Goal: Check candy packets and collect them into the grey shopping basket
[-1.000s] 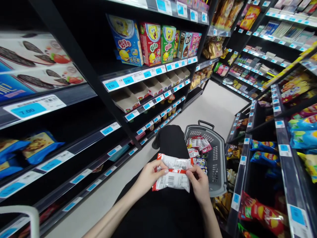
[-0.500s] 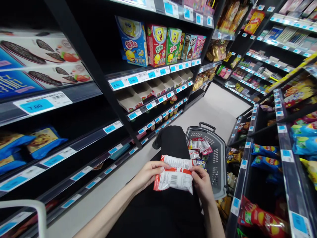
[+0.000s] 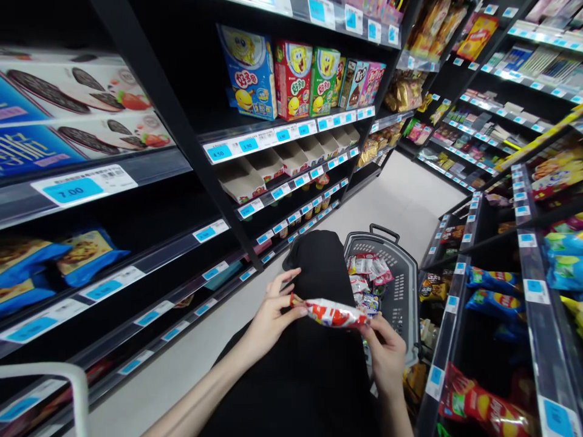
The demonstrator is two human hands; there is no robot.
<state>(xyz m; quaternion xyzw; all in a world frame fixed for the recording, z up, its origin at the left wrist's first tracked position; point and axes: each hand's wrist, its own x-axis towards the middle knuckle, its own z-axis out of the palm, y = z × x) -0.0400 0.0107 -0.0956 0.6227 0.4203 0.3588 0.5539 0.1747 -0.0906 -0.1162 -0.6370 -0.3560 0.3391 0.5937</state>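
Note:
A red and white snack packet (image 3: 336, 314) is stretched between my two hands above my dark-clothed leg, turned nearly edge-on. My left hand (image 3: 272, 312) pinches its left end between thumb and fingers, with some other fingers raised. At the right end, my right hand (image 3: 385, 347) grips the packet's corner between thumb and fingers. Just beyond my right hand stands a grey shopping basket (image 3: 403, 285), holding several small snack packets (image 3: 371, 267) on its left side.
Shelving on the left carries cookie boxes (image 3: 91, 103), blue snack bags (image 3: 88, 255) and cartoon biscuit boxes (image 3: 294, 79). Chip bags (image 3: 489, 403) fill the right-hand shelves. A white curved bar (image 3: 75, 382) stands at lower left. Pale floor (image 3: 405, 182) runs ahead between the shelves.
The packet has tilted from showing its broad printed back to nearly edge-on. My left fingers have lifted and shifted along its end; both hands still hold it.

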